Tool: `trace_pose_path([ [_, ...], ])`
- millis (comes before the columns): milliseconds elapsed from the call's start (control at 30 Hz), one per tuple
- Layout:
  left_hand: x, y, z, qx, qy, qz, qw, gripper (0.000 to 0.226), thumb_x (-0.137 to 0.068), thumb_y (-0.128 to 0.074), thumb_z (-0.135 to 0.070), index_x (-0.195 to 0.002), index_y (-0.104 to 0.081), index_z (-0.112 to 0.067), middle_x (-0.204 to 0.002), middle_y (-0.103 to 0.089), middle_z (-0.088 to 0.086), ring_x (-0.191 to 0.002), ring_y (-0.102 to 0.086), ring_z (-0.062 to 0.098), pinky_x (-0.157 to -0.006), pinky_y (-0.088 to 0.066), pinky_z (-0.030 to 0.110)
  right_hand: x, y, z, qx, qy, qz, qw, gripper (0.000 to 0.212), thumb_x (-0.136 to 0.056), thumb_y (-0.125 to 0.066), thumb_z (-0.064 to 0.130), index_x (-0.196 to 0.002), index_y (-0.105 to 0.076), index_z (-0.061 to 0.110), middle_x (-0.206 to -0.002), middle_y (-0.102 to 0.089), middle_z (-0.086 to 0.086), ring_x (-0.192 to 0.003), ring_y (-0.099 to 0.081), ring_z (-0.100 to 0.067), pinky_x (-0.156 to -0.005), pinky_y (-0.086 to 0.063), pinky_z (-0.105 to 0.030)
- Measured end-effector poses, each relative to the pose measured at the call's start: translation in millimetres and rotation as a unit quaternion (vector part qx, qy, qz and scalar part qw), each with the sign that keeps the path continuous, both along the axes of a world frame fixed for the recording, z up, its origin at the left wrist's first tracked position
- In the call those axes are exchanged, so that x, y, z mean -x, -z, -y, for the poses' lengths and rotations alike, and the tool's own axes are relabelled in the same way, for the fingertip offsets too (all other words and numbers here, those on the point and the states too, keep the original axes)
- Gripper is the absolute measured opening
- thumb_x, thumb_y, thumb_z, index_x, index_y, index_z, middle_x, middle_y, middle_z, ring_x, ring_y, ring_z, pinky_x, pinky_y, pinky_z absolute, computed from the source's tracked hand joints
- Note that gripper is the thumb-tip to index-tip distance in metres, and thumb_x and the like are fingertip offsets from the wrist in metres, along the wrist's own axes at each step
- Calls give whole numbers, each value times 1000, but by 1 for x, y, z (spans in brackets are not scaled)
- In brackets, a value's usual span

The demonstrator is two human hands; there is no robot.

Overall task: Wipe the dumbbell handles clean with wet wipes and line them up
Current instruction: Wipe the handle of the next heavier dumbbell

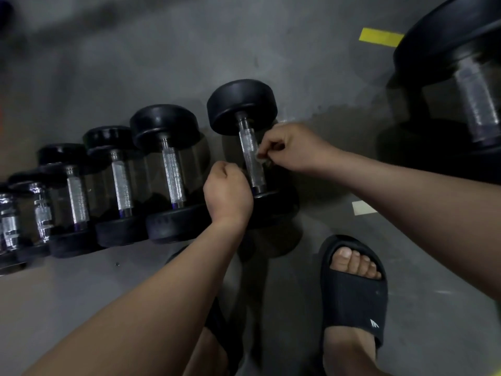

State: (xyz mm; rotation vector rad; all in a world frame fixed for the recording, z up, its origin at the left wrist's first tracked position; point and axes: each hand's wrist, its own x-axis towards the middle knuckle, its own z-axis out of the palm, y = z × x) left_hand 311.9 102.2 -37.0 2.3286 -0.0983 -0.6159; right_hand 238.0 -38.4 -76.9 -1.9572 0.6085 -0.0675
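Dumbbell (250,156) sits on grey floor (325,77), at right end of the row (108,185), knurled handle facing up. Right hand (291,147) pinched closed on a wet wipe (261,157) vs the handle's right side. Left hand (227,194) fisted by the lower head; can't tell if it grips anything. Risk: round heads let it roll w/ wiping pressure, out of line or toward the sandalled foot (353,289).

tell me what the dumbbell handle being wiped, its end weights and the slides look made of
Handle: looks like bare metal, bright silver with fine knurled cross-hatching that catches the light.
End weights: probably rubber or urethane coating, matte black with rounded edges and soft, dull highlights.
Slide: likely moulded foam or soft rubber, one-piece matte black with thick rounded edges and no seams.
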Motion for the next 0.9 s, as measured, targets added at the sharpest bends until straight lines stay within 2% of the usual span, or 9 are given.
trace_pose_path([
  [67, 0, 1, 0, 2, 4, 5, 1000, 25, -97, -43, -18, -85, -62, -7, -75, -60, -1, -68, -51, 10, -64, -39, 29, -1, 0, -7, -54, 52, -3, 997, 24, -81, -65, -2, -84, -74, 20, -77, -69, 2, -68, -61, -6, -65, -48, -20],
  [133, -1, 2, -2, 7, 14, 22, 1000, 24, -97, -43, -18, -86, -62, -8, -77, -60, -1, -72, -53, 16, -69, -40, 30, 5, -3, -12, -80, 34, -24, 996, 19, -83, -66, 3, -86, -70, 21, -73, -65, 7, -62, -55, 0, -61, -44, -18],
  [267, -7, -4, -6, -11, 95, 95, 991, 24, -101, -41, -20, -81, -52, -14, -83, -60, 4, -75, -53, 19, -69, -35, 29, 14, -10, -15, -61, -40, -26, 997, 14, -83, -70, 8, -94, -76, 15, -74, -65, 9, -66, -59, -4, -63, -46, -22],
  [333, -8, -8, -6, -24, 118, 98, 988, 24, -100, -41, -21, -77, -48, -18, -82, -59, 3, -78, -54, 21, -69, -35, 31, 12, -13, -16, -43, -46, -28, 998, 13, -83, -72, 9, -94, -77, 13, -77, -64, 7, -71, -62, -9, -67, -48, -29],
  [400, -7, -9, -9, -52, 151, 90, 983, 23, -98, -40, -23, -78, -50, -18, -84, -60, 3, -84, -56, 25, -71, -40, 35, 12, -16, -20, -32, -60, -28, 997, 12, -83, -73, 10, -93, -78, 13, -74, -62, 7, -67, -59, -4, -66, -47, -28],
  [533, -14, -9, -20, -157, 273, 200, 928, 26, -97, -37, -28, -87, -56, -13, -93, -65, 11, -92, -56, 36, -83, -47, 50, 14, -15, -31, -84, -53, -26, 995, 10, -83, -75, 10, -91, -78, 15, -78, -70, 5, -68, -58, 0, -66, -46, -22],
  [600, -22, -9, -25, -182, 308, 236, 904, 29, -96, -36, -29, -87, -57, -12, -90, -65, 11, -89, -56, 36, -82, -46, 50, 10, -12, -36, -106, -28, -26, 994, 9, -84, -75, 11, -91, -77, 16, -74, -70, 10, -66, -58, 1, -63, -45, -20],
  [700, -31, -8, -35, -211, 317, 253, 889, 27, -96, -37, -26, -85, -57, -11, -86, -65, 13, -86, -57, 39, -76, -45, 48, 2, -8, -44, -129, 11, -30, 991, 7, -85, -75, 14, -92, -75, 15, -59, -56, 15, -55, -47, 2, -56, -38, -14],
  [900, -48, -5, -46, -221, 350, 258, 873, 26, -93, -35, -25, -81, -54, -11, -76, -61, 9, -72, -57, 37, -67, -47, 45, -2, -4, -46, -103, -4, -36, 994, 9, -84, -79, 23, -90, -73, 21, -73, -62, 4, -63, -52, -1, -66, -46, -25],
])
